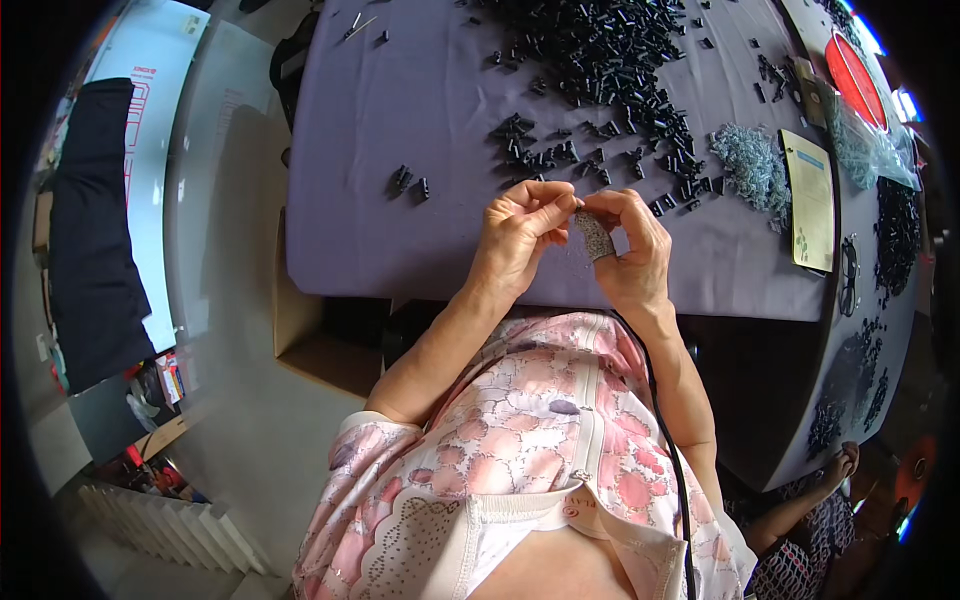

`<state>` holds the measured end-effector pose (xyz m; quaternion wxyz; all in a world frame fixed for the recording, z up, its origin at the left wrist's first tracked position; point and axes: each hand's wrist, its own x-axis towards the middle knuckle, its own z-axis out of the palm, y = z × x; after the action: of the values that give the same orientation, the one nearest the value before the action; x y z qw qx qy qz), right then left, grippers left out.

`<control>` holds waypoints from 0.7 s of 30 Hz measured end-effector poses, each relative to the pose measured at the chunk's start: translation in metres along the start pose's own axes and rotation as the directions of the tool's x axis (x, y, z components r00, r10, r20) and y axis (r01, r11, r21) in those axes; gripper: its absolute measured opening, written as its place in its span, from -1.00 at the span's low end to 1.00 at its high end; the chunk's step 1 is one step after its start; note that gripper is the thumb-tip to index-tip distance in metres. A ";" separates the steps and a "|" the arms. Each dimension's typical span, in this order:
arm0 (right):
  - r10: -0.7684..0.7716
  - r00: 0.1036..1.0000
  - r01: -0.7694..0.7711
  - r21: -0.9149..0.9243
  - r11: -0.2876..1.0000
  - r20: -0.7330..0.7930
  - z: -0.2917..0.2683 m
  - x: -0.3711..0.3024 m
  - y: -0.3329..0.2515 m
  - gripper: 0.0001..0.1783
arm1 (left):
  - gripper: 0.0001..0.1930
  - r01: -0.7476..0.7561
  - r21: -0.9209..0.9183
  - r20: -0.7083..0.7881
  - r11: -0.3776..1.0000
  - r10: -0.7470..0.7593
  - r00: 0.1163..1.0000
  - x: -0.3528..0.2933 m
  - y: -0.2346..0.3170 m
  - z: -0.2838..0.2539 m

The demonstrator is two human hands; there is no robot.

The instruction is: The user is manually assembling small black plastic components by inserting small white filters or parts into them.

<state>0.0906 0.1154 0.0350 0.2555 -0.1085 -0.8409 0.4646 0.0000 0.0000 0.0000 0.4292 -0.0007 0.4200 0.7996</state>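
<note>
My left hand (515, 235) and my right hand (638, 245) meet over the near edge of the purple-covered table (390, 255). Thumb and forefinger of each are pinched together, fingertips almost touching. Whatever sits between them is tiny and mostly hidden; only a dark speck shows. A grey speckled wrap (596, 238) covers my right thumb. Just beyond the hands lie loose small black plastic pieces (545, 155), spreading from a large black heap (590, 50). To the right is a tangle of small silvery wire-like parts (752, 170).
A yellow booklet (810, 200) and folded glasses (849, 275) lie at the right, near a red oval tray (857, 80) and a clear plastic bag (880, 150). Another person's hand (845, 462) is at the lower right. Below the table's left side stands a cardboard box (320, 350).
</note>
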 end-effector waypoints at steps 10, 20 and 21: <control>0.141 0.982 -0.155 0.109 0.982 0.122 0.006 0.013 0.007 -0.62 | -0.90 0.129 -0.054 0.081 0.990 -0.125 0.989 -0.007 0.011 -0.015; 0.003 0.982 0.039 -0.215 0.976 0.188 0.034 0.064 0.027 -0.73 | -0.92 -0.021 -0.211 -0.158 0.977 -0.013 0.987 -0.009 0.026 -0.058; -0.038 0.977 0.101 -0.295 0.950 0.212 0.034 0.070 0.034 -0.72 | -0.92 -0.036 -0.206 -0.169 0.978 0.001 0.986 -0.010 0.028 -0.061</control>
<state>0.0110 0.1387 0.0142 0.1647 -0.0684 -0.9274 0.3289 -0.0347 -0.0557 -0.0171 0.3825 -0.1090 0.3687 0.8402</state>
